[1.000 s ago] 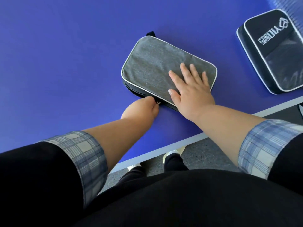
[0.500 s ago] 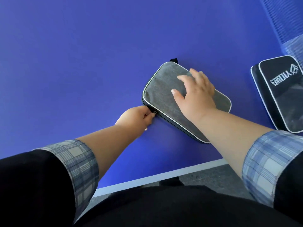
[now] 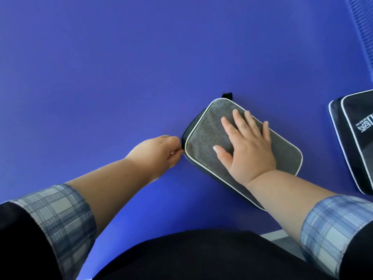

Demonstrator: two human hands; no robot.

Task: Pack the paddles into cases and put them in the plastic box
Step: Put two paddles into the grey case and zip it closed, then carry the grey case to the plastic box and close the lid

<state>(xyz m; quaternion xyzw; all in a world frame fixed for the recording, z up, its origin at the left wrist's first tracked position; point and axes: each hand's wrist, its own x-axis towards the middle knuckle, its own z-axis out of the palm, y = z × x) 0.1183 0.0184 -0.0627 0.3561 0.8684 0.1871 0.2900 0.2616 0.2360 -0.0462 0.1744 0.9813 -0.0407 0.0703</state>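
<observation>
A grey fabric paddle case [image 3: 205, 128] with white piping and a dark side lies flat on the blue table [image 3: 101, 77]. My right hand [image 3: 247, 146] rests flat on its top, fingers spread. My left hand [image 3: 159, 152] is at the case's left corner, fingers pinched on the zipper pull there; the pull itself is hidden by my fingertips. A second case [image 3: 357, 138], black with white piping and white lettering, lies at the right edge, partly cut off. No paddle and no plastic box are in view.
The table's white edge line [image 3: 272, 235] shows at the bottom right with grey floor beyond. A blue net [image 3: 363, 27] stands at the top right corner. My dark clothing fills the bottom of the view.
My left hand has travelled with the zipper from the case's near long side round to its left corner. The right hand stayed flat on top. The view shifted, so the case sits lower and more to the right.
</observation>
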